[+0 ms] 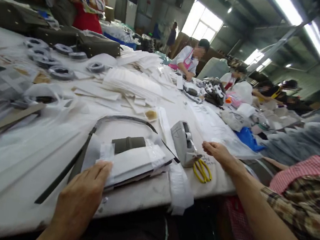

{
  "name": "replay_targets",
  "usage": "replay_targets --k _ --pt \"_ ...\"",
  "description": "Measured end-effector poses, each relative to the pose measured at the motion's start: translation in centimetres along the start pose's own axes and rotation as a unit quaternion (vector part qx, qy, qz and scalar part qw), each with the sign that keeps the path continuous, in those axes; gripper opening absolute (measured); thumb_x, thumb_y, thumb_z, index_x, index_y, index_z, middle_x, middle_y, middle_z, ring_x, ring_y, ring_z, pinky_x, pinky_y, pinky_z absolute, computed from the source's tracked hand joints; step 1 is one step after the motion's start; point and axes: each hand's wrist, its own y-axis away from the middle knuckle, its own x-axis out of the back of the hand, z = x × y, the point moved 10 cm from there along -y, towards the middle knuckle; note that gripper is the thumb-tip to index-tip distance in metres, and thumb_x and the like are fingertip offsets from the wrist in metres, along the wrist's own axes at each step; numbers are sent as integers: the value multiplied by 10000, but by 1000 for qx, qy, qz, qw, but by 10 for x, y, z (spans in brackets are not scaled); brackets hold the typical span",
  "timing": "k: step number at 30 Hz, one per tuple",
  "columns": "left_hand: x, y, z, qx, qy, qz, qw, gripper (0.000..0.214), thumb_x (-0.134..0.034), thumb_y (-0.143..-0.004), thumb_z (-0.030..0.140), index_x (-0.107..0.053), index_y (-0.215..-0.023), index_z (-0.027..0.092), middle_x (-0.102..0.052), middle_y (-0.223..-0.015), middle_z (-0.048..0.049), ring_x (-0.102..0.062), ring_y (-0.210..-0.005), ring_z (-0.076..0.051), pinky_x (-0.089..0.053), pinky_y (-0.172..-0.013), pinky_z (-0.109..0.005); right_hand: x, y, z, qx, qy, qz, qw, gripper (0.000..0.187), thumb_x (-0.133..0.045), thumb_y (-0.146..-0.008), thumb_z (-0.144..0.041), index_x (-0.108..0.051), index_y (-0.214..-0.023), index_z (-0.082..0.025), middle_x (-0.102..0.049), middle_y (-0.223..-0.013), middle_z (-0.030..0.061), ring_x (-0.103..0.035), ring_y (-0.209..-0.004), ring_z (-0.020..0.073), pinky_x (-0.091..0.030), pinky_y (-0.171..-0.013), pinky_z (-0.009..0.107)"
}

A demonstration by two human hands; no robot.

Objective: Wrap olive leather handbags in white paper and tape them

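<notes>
My left hand lies flat, fingers together, on the near corner of a stack of white paper-like sheets wrapped around an olive-green fabric piece. My right hand reaches out to the right of a grey tape dispenser, fingers loosely curled near its front end; whether it pinches tape is hidden. Yellow-handled scissors lie on the table just below that hand. A dark strap curves around the stack.
The white worktable carries tape rolls, stacks of white strips, olive bags and heaps of fabric. A person in a red apron stands at far left; other people sit at the far end.
</notes>
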Motion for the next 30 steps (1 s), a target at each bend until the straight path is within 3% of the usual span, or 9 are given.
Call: replay_targets --k 3,7,12,16,22,24,27,30 --pt "-2 0 1 -11 -5 -5 1000 411 -400 -926 32 -635 -1235 166 -675 -1246 -94 -688 -946 -232 -526 -786 -330 -35 1 18 -68 -113 -79 988 353 -723 -740 -499 -718 -749 -146 -745 -823 111 -670 -733 184 -522 -677 283" --pt "-2 0 1 -11 -12 -8 1000 397 -404 -935 47 -635 -1235 169 -676 -1242 -95 -691 -916 -232 -521 -744 -327 -56 3 7 -64 -179 -92 977 324 -796 -653 -441 -709 -746 -143 -726 -759 76 -633 -647 150 -485 -603 254" --pt "-4 -1 0 -11 -9 -18 1000 383 -400 -950 71 -638 -1230 177 -686 -1225 -81 -692 -912 -219 -515 -721 -307 -36 10 -5 -36 -248 -24 968 211 -750 -624 -344 -661 -702 -169 -654 -651 18 -548 -565 112 -447 -570 240" --pt "-8 0 -1 -11 5 -37 999 430 -362 -940 50 -627 -1252 180 -669 -1258 -77 -685 -955 -222 -523 -746 -312 -18 35 -2 -10 -271 22 962 158 -689 -614 -334 -624 -657 -197 -567 -597 -22 -460 -541 99 -382 -518 228" --pt "-11 1 -6 9 35 -43 998 416 -389 -935 82 -630 -1254 199 -669 -1257 -83 -684 -964 -239 -531 -762 -322 -39 65 36 -76 -211 22 974 236 -655 -551 -379 -507 -505 -201 -442 -480 -43 -338 -452 86 -242 -430 236" --pt "-9 0 -6 22 43 -36 998 400 -405 -934 87 -635 -1243 193 -677 -1239 -91 -684 -976 -238 -536 -794 -325 -40 70 40 -85 -167 18 982 240 -663 -548 -389 -522 -499 -200 -463 -477 -30 -368 -459 99 -268 -440 243" --pt "-1 -1 -3 36 55 -24 998 387 -424 -913 54 -655 -1195 184 -693 -1193 -94 -681 -991 -221 -542 -845 -326 -38 76 17 -46 -93 -26 994 259 -694 -580 -441 -627 -559 -191 -558 -554 14 -480 -544 150 -376 -511 273" --pt "3 -4 0 41 72 -25 996 357 -466 -894 29 -654 -1160 175 -702 -1152 -94 -675 -1003 -206 -550 -848 -317 -57 80 -51 80 -14 -134 988 325 -704 -685 -545 -717 -705 -221 -639 -671 43 -568 -653 210 -453 -589 305"
